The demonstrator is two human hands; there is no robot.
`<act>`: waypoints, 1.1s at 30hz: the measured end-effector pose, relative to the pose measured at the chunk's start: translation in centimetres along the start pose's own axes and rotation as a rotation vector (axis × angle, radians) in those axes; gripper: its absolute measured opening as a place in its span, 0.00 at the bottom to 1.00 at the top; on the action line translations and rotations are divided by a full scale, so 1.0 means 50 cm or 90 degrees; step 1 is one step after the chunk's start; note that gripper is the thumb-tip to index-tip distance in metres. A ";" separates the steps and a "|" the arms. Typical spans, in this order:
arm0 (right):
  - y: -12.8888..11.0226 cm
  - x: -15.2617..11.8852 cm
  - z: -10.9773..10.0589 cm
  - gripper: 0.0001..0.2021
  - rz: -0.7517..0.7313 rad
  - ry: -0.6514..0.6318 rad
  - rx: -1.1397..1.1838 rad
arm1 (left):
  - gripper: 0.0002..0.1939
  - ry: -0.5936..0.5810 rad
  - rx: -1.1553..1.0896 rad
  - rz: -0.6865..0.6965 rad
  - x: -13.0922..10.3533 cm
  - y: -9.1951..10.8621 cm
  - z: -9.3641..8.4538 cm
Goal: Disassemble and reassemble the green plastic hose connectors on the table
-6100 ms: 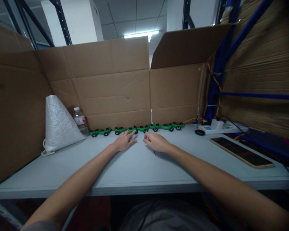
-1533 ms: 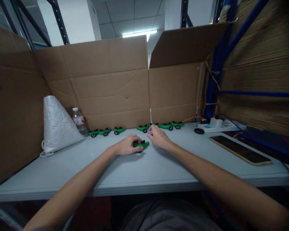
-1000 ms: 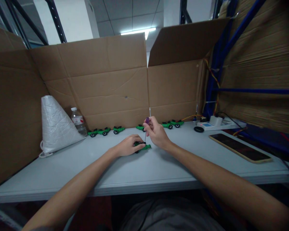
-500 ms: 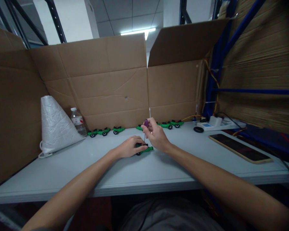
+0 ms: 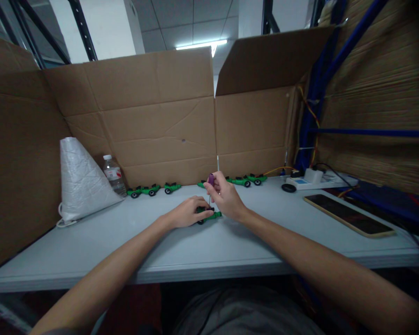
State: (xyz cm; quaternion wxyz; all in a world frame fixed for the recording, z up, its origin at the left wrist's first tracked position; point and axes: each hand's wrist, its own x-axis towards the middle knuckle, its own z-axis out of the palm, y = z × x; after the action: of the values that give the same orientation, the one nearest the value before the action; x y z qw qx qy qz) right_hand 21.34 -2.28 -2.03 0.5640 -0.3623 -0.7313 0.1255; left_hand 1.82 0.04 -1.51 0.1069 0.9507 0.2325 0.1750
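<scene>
A green toy car [image 5: 216, 215] with black wheels lies on the white table, under the fingers of my left hand [image 5: 190, 212], which grips it from the left. My right hand [image 5: 225, 195] is closed around the purple handle of a screwdriver [image 5: 211, 178]. The screwdriver stands nearly upright, its thin shaft reaching down to the top of the car; the tip is too small to make out. Behind my hands, more green toy cars [image 5: 172, 188] stand along the cardboard at the back, some partly hidden by my right hand.
On the left are a silvery bag [image 5: 82, 186] and a water bottle [image 5: 113, 176]. A phone [image 5: 347, 215], a power strip [image 5: 324, 180] and a round black object [image 5: 288, 188] lie on the right. Cardboard walls [image 5: 160, 121] enclose the table [image 5: 101, 251].
</scene>
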 end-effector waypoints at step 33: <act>0.012 0.020 0.010 0.18 0.074 -0.084 0.259 | 0.23 0.003 0.007 0.003 -0.002 -0.008 0.003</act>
State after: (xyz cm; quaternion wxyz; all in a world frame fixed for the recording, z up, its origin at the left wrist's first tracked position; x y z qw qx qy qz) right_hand 21.02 -1.07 -1.79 0.5687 -0.2733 -0.7040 0.3262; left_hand 1.64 0.32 -1.81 0.1006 0.9514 0.2315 0.1764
